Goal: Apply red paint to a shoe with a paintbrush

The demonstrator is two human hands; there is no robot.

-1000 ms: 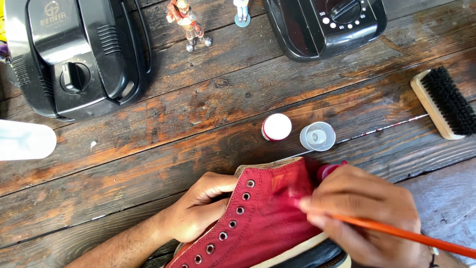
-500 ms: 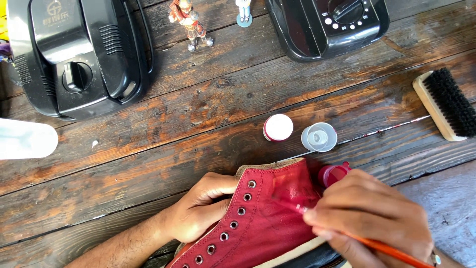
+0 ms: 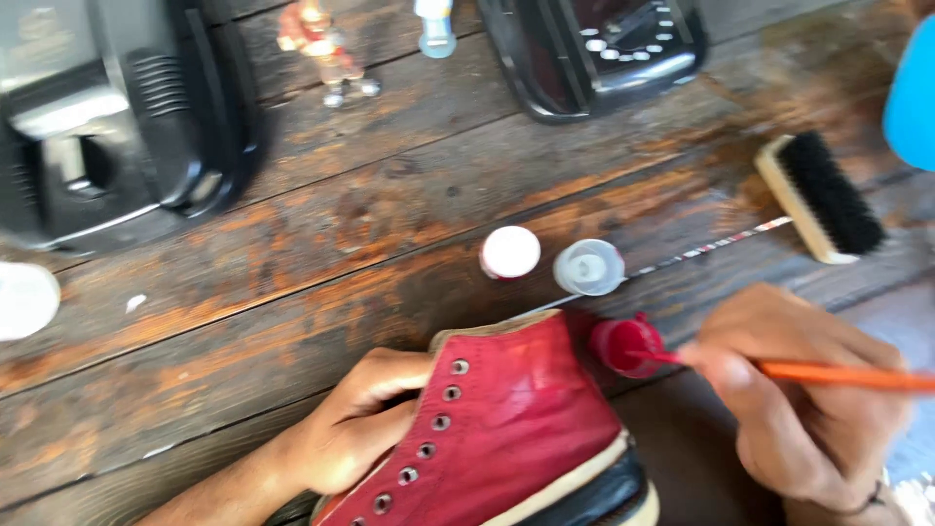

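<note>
A red canvas high-top shoe (image 3: 506,429) with metal eyelets lies on the wooden table (image 3: 292,302) at the bottom centre. My left hand (image 3: 355,424) grips its ankle opening from the left. My right hand (image 3: 808,399) holds a thin orange-handled brush (image 3: 828,373), whose tip rests in a small pot of red paint (image 3: 623,344) just right of the shoe.
A white-capped jar (image 3: 509,252) and a clear lid (image 3: 588,267) sit behind the shoe. A black-bristled wooden brush (image 3: 823,198) lies at the right. Two black appliances (image 3: 117,127) (image 3: 594,49), small figurines (image 3: 326,44) and a white object (image 3: 24,300) line the back and left.
My right hand has drawn the brush off the shoe's side and moved right, dipping its tip into the red paint pot. The view has shifted slightly left. The left hand stays on the shoe.
</note>
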